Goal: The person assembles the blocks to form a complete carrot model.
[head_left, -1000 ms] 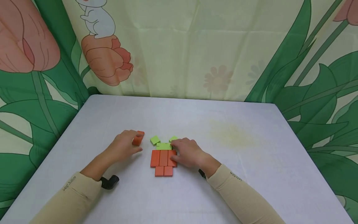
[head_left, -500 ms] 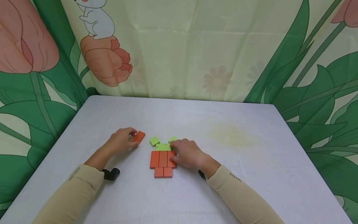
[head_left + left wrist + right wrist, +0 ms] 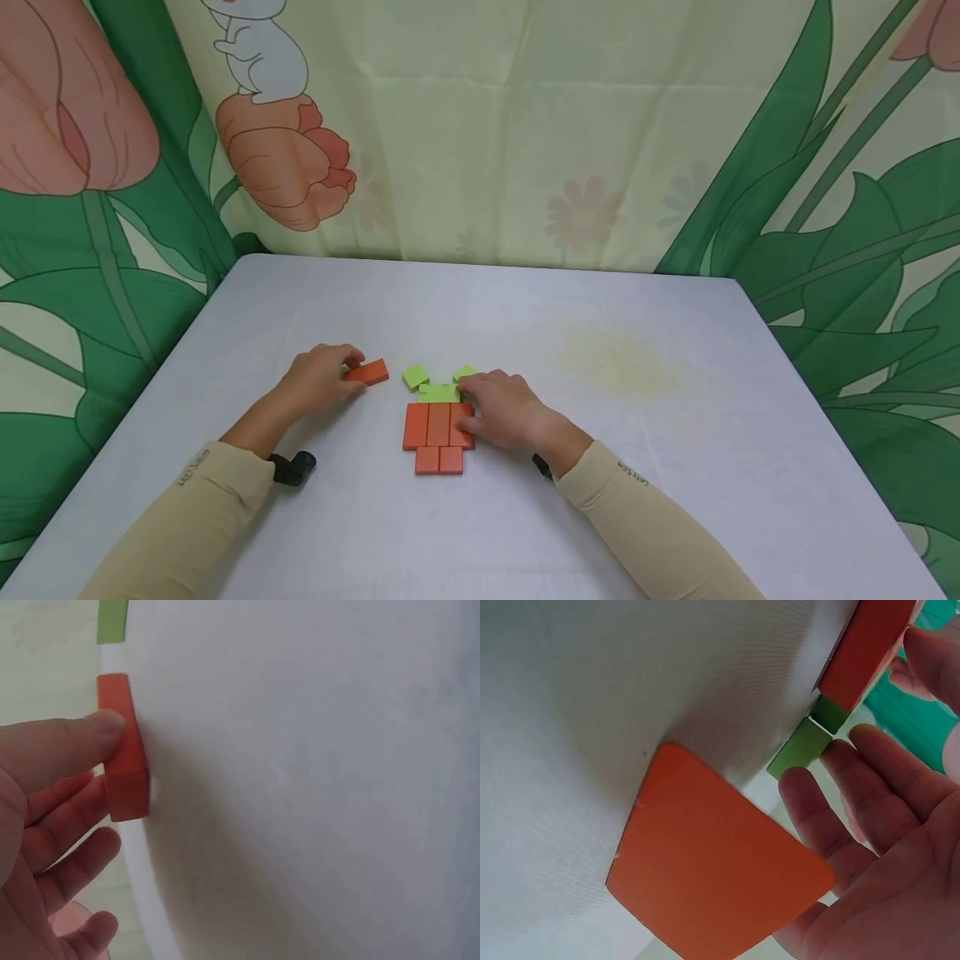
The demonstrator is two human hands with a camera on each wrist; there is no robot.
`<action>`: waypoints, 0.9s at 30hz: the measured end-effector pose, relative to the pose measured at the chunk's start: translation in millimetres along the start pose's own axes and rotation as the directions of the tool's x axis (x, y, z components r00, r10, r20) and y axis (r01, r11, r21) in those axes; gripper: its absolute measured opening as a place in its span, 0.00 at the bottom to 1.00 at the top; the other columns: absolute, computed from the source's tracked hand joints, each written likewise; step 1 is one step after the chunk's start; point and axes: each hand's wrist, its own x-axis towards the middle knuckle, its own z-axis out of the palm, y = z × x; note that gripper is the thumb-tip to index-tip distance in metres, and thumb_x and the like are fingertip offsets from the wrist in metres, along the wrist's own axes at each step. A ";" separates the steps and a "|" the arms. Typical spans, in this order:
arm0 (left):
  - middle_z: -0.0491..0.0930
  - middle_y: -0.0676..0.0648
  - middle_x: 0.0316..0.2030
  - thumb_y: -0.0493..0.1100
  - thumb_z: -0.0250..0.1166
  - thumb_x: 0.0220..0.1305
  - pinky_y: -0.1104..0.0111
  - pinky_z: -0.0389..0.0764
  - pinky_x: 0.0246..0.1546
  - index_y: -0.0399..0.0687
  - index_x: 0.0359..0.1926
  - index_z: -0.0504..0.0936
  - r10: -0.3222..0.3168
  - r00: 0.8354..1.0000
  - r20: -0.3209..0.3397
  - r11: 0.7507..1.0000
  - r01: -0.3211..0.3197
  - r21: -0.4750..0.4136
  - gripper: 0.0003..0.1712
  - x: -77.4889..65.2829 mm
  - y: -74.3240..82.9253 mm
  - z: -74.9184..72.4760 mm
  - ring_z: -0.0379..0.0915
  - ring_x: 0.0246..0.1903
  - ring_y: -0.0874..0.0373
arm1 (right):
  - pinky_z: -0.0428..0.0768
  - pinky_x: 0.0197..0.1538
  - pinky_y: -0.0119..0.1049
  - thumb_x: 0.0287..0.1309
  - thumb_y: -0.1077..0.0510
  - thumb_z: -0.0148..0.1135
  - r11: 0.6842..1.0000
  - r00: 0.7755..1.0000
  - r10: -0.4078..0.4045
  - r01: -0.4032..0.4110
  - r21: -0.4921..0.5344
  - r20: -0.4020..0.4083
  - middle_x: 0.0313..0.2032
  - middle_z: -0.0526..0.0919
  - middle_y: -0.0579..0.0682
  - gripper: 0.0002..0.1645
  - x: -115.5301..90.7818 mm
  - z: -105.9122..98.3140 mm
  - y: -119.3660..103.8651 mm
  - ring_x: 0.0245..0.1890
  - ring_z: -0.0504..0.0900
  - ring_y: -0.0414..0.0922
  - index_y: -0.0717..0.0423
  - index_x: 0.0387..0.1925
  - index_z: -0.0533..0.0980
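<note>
In the head view my left hand [image 3: 318,379] pinches an orange rectangular block [image 3: 367,372], left of the block arrangement. Its thumb lies on one face of that orange block [image 3: 126,761] in the left wrist view, with fingers behind. My right hand [image 3: 506,410] rests at the arrangement's right side, fingertips by a green block [image 3: 465,372], thumb at the upright orange blocks [image 3: 438,425]. The right wrist view shows its fingers loosely extended beside a green block [image 3: 800,748]. Another orange block [image 3: 712,859] looms large below the palm there; I cannot tell whether the hand holds it.
Below the upright blocks lie two small orange blocks [image 3: 427,460]. Green pieces [image 3: 438,393] sit above them, with a tilted green block [image 3: 415,377] at upper left. The white table [image 3: 637,500] ends at a patterned curtain [image 3: 465,150].
The left hand turns the orange block from a steep slant to a flatter one, its outer end pointing toward the green pieces. The right hand and the arrangement stay put.
</note>
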 end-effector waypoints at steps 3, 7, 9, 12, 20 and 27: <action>0.81 0.40 0.46 0.40 0.73 0.60 0.51 0.78 0.48 0.37 0.55 0.80 0.029 1.000 0.004 0.999 -0.029 0.018 0.23 -4.0 1.2 -2.8 0.73 0.48 0.44 | 0.72 0.58 0.52 0.64 0.45 0.65 1.000 1.000 -0.004 0.004 -0.001 0.000 0.61 0.78 0.49 0.29 0.3 1.0 -0.2 0.60 0.74 0.52 0.52 0.63 0.75; 0.81 0.43 0.46 0.39 0.73 0.59 0.51 0.78 0.49 0.39 0.53 0.82 0.077 0.997 0.027 0.997 -0.077 -0.014 0.21 -15.5 9.5 -8.9 0.73 0.49 0.44 | 0.73 0.57 0.51 0.64 0.45 0.65 1.000 1.000 -0.004 0.004 -0.016 0.000 0.60 0.79 0.49 0.29 0.0 0.4 -1.0 0.59 0.75 0.51 0.51 0.62 0.75; 0.81 0.45 0.45 0.39 0.74 0.59 0.52 0.78 0.49 0.41 0.53 0.83 0.106 0.994 0.038 0.994 -0.105 -0.033 0.20 -22.7 17.6 -11.0 0.73 0.49 0.46 | 0.74 0.56 0.51 0.64 0.45 0.65 1.000 1.000 -0.003 0.003 -0.022 -0.004 0.59 0.79 0.49 0.28 -0.5 -0.9 -1.4 0.58 0.75 0.51 0.51 0.61 0.76; 0.81 0.49 0.43 0.39 0.75 0.57 0.56 0.80 0.46 0.44 0.50 0.84 0.153 0.987 0.047 0.987 -0.151 -0.048 0.20 -34.0 31.3 -11.4 0.73 0.47 0.48 | 0.74 0.56 0.51 0.64 0.45 0.66 1.000 1.000 -0.009 0.009 -0.016 -0.010 0.59 0.79 0.49 0.28 -0.8 -2.5 -1.6 0.58 0.76 0.51 0.52 0.61 0.76; 0.80 0.57 0.39 0.39 0.77 0.53 0.58 0.77 0.46 0.48 0.45 0.85 0.321 0.947 0.025 0.946 -0.319 -0.055 0.17 -58.3 56.2 -0.9 0.75 0.45 0.54 | 0.74 0.56 0.52 0.64 0.46 0.65 1.000 1.000 -0.024 0.024 0.009 -0.014 0.58 0.80 0.49 0.27 -1.7 -3.5 -1.3 0.58 0.76 0.52 0.53 0.60 0.76; 0.79 0.61 0.35 0.42 0.78 0.52 0.53 0.73 0.51 0.50 0.41 0.86 0.403 0.914 0.042 0.915 -0.402 -0.040 0.15 -71.4 73.0 11.7 0.74 0.42 0.57 | 0.74 0.56 0.52 0.64 0.46 0.65 1.000 1.000 -0.018 0.018 -0.003 -0.015 0.59 0.80 0.49 0.27 -2.0 -4.2 -1.8 0.58 0.76 0.52 0.52 0.60 0.76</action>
